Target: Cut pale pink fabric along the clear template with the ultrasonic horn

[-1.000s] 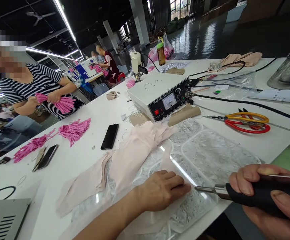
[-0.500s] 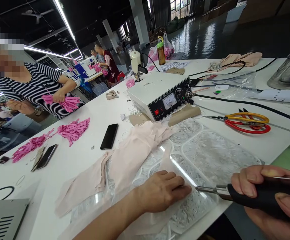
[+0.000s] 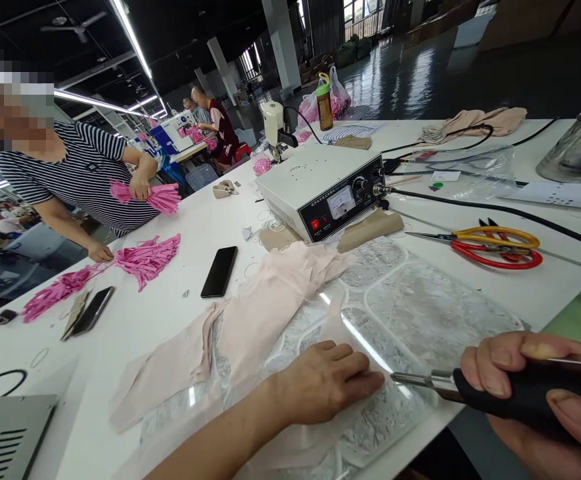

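Note:
My left hand (image 3: pixel 327 383) lies knuckles up on thin pale pink fabric (image 3: pixel 270 303), its fingers curled together on the patterned clear mat (image 3: pixel 445 303). Whatever may be pinched under those fingers is hidden. At the lower right, my right hand (image 3: pixel 535 387) is wrapped round a black-handled tool (image 3: pixel 490 393) with a metal tip. That tip points left and sits just beside my left fingertips, close above the mat. More pale fabric (image 3: pixel 170 373) lies to the left of my left hand.
A control box (image 3: pixel 320 190) stands behind the mat, with red and yellow scissors (image 3: pixel 495 245) on its right. A black phone (image 3: pixel 219 272) lies left of the fabric. Across the table a person in stripes (image 3: pixel 90 167) handles pink strips (image 3: pixel 147 257). A grey box (image 3: pixel 10 433) sits lower left.
The person across the table has lowered one hand to the pink strips and moved the held bundle right and slightly up. My hands and the tool look almost unmoved.

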Demonstrator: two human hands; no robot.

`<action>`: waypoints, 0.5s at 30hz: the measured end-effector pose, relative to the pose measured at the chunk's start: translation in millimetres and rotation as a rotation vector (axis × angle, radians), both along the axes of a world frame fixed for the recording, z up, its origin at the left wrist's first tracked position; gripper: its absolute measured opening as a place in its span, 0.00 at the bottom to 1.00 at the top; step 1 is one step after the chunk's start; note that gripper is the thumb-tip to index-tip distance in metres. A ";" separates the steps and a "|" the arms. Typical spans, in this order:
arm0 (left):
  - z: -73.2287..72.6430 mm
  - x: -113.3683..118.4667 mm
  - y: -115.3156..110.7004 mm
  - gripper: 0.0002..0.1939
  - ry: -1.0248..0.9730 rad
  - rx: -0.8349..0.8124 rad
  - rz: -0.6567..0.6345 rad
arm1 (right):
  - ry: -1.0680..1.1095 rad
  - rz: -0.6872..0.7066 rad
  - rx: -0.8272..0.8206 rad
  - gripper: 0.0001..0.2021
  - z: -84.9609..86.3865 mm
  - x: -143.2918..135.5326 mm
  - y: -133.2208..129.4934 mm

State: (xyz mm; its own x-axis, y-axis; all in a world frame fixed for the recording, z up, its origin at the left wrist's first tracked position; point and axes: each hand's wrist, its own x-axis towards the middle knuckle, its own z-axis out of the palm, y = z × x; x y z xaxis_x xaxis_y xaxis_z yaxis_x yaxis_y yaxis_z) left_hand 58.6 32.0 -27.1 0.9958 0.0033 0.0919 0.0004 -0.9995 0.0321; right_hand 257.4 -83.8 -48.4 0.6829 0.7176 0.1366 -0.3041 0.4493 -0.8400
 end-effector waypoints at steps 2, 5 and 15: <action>-0.8 -0.2 -0.1 0.11 -0.002 -0.006 0.002 | 0.011 0.006 0.001 0.11 -3.0 1.4 -0.6; -2.3 -0.6 -0.1 0.11 -0.038 -0.020 0.006 | 0.088 -0.004 -0.003 0.13 -8.4 5.4 -1.3; -3.4 -0.4 0.1 0.11 -0.052 -0.033 0.008 | 0.097 0.013 0.007 0.17 -20.0 13.7 -1.8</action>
